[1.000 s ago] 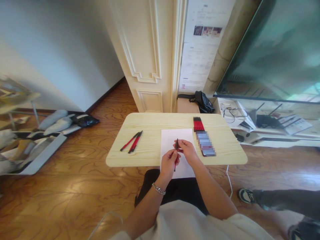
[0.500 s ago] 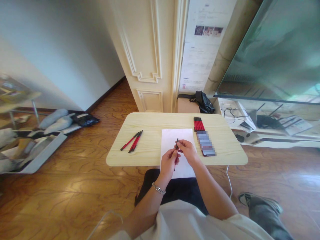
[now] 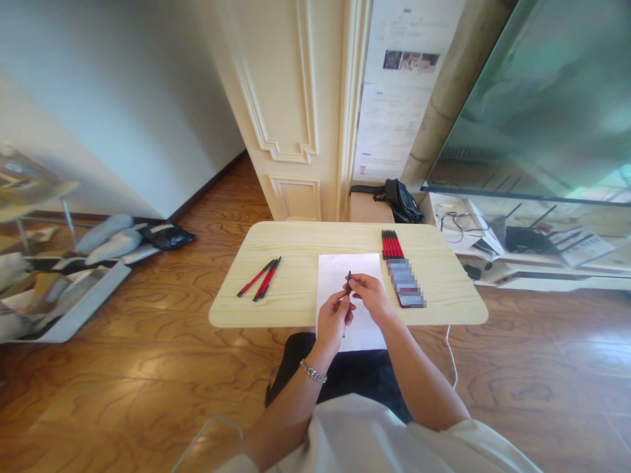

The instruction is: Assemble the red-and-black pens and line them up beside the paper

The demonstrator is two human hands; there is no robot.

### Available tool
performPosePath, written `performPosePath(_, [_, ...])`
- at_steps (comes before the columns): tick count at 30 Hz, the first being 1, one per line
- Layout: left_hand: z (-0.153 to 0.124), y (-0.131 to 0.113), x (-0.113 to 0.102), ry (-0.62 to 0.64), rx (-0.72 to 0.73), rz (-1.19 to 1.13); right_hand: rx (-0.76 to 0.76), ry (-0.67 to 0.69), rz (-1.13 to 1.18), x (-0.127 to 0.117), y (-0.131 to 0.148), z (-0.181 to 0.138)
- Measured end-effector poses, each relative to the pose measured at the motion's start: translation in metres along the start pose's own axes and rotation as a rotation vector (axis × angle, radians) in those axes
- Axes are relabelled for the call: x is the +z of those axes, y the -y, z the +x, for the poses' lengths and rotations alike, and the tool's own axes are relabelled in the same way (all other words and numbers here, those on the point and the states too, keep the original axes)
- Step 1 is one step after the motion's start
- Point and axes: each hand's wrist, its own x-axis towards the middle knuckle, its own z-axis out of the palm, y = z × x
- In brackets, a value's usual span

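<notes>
Both my hands are over a white sheet of paper [image 3: 328, 272]. My left hand [image 3: 335, 316] is closed round the lower part of a pen [image 3: 349, 284]. My right hand [image 3: 369, 293] pinches the pen's black upper end, and most of its body is hidden by my fingers. Left of the paper lie several red pens with black ends [image 3: 266, 281]. A row of red and black pens [image 3: 392, 244] lies side by side at the right back. Just in front of that row is a phone [image 3: 405, 282] with a blurred-out screen.
The pale wooden table [image 3: 296, 240] has rounded corners. Behind it a black bag [image 3: 401, 200] rests on a box. A white cable [image 3: 453, 368] hangs by the table's right front. To the left, a bin of packages [image 3: 93, 302] stands on the floor.
A person's shoe and trouser leg at the lower right have gone out of view. My hands have barely moved and keep hold of the pen.
</notes>
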Motion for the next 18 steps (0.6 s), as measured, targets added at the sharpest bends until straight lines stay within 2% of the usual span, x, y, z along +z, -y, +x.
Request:
performPosePath(5, [-0.003,-0.001,-0.001,0.014,-0.008,0.024,-0.007,-0.055,-0.034,-0.001,0.011,0.011])
performPosePath(11, [-0.010,0.003,-0.013,-0.015,-0.011,0.033,-0.062,-0.178,-0.068,-0.005,0.019,0.042])
performPosePath(13, [-0.012,0.004,-0.020,-0.030,-0.006,0.025,-0.045,-0.182,-0.217,-0.002,0.012,0.049])
performPosePath(18, [-0.012,0.004,-0.032,-0.057,0.018,-0.004,-0.020,-0.195,-0.777,0.016,-0.016,0.050])
